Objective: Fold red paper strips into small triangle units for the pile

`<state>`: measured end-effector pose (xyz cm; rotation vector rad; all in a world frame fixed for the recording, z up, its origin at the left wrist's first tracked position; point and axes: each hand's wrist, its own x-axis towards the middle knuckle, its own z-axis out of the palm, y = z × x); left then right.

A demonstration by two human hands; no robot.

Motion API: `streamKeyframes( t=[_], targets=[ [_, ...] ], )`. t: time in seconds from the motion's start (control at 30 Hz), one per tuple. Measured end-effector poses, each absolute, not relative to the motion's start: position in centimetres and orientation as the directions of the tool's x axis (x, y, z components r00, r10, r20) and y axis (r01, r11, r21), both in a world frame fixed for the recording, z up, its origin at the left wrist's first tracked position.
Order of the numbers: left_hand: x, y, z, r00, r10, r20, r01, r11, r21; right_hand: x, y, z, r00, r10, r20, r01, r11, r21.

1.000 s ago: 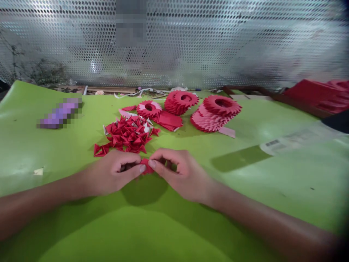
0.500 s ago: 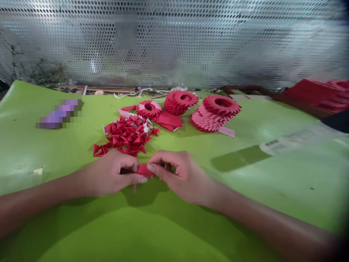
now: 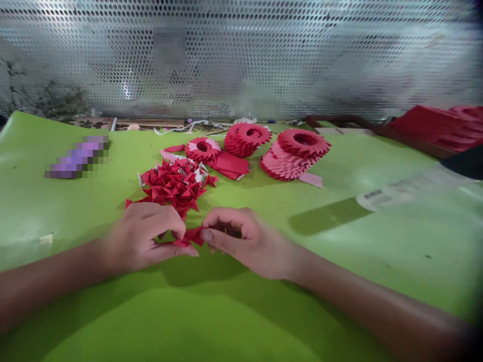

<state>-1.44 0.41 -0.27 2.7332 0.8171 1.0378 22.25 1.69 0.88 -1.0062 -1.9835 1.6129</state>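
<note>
My left hand [image 3: 145, 234] and right hand [image 3: 251, 241] hold one small red paper piece [image 3: 193, 235] between them, above the green surface [image 3: 264, 317] and just nearer to me than the pile of folded red paper units [image 3: 173, 183]. The fingers of the left hand grasp the left end, index above and thumb on the near side; the fingers of the right hand pinch the right end between thumb and index. The long axis of the piece runs from left to right, rising slightly toward the right hand. Its outline is partly covered by my fingers, so I cannot tell which end is its tip. Beyond the pile lie a flat stack of red paper [image 3: 229, 165] and a small red-and-pink ring [image 3: 193, 152], which is open at the centre. To the right of this ring stands a red ring stack [image 3: 245, 146]; farther right, a pink-and-red ring stack [image 3: 287, 163] leans, its open top uppermost, with a pink paper strip [image 3: 312, 180] beside its base. At the far right, a brown tray [image 3: 411, 141] has red paper stacks [image 3: 426, 123] along its far side; I cannot tell how deep they sit. A clear plastic sleeve [image 3: 396, 191] bears a printed label; its contents are indistinct.
</note>
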Motion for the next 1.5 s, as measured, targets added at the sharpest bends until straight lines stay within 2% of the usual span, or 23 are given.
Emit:
streamKeyframes(
  t=[0.13, 0.23, 0.4, 0.5, 0.63, 0.73, 0.8, 0.9, 1.0, 1.07, 1.2, 1.3, 1.4, 1.5],
  targets=[
    [-1.4, 0.4, 0.0, 0.687, 0.527, 0.5, 0.467, -0.847, 0.252, 22.0, 1.4, 0.9, -0.675, 0.728, -0.117, 0.282, 0.108, -0.953],
    [-1.5, 0.7, 0.0, 0.746, 0.506, 0.433, 0.473, -0.86, 0.189, 22.0, 1.3, 0.9, -0.682, 0.722, -0.119, 0.278, 0.105, -0.955],
    [-1.9, 0.8, -0.3, 0.698, 0.499, 0.514, 0.483, -0.857, 0.177, 22.3, 1.3, 0.8, -0.664, 0.74, -0.105, 0.287, 0.123, -0.95],
    [-1.9, 0.6, -0.3, 0.661, 0.5, 0.559, 0.438, -0.862, 0.254, 22.4, 1.3, 0.8, -0.629, 0.777, -0.014, 0.29, 0.218, -0.932],
    [-1.6, 0.3, 0.0, 0.639, 0.609, 0.469, 0.368, -0.778, 0.509, 22.5, 1.2, 0.9, -0.547, 0.826, 0.135, 0.344, 0.368, -0.864],
    [-1.2, 0.0, 0.1, 0.584, 0.687, 0.433, 0.35, -0.694, 0.629, 22.5, 1.1, 0.8, -0.506, 0.832, 0.227, 0.385, 0.454, -0.804],
    [-1.0, -0.2, 0.1, 0.565, 0.746, 0.352, 0.434, -0.632, 0.642, 22.5, 1.1, 0.7, -0.493, 0.821, 0.29, 0.403, 0.51, -0.76],
    [-0.8, -0.2, 0.1, 0.553, 0.811, 0.191, 0.612, -0.551, 0.567, 22.4, 1.0, 0.6, -0.498, 0.8, 0.336, 0.417, 0.56, -0.716],
    [-0.7, -0.1, 0.1, 0.522, 0.832, 0.189, 0.642, -0.529, 0.555, 22.4, 1.0, 0.6, -0.52, 0.799, 0.302, 0.438, 0.553, -0.709],
    [-0.7, 0.0, 0.0, 0.514, 0.832, 0.207, 0.629, -0.53, 0.569, 22.3, 1.1, 0.7, -0.541, 0.811, 0.224, 0.427, 0.494, -0.757],
    [-0.7, 0.0, -0.4, 0.564, 0.793, 0.229, 0.626, -0.592, 0.507, 22.0, 1.2, 0.7, -0.59, 0.806, 0.056, 0.281, 0.269, -0.921],
    [-0.7, -0.2, -0.5, 0.601, 0.752, 0.271, 0.628, -0.654, 0.422, 21.7, 1.3, 0.6, -0.624, 0.781, -0.023, 0.172, 0.109, -0.979],
    [-0.5, -0.4, -0.2, 0.604, 0.751, 0.266, 0.639, -0.656, 0.402, 21.5, 1.3, 0.6, -0.633, 0.764, -0.126, 0.223, 0.025, -0.974],
    [-0.4, -0.6, 0.1, 0.622, 0.753, 0.216, 0.623, -0.643, 0.445, 21.6, 1.3, 0.6, -0.61, 0.781, -0.138, 0.273, 0.043, -0.961]
  ],
)
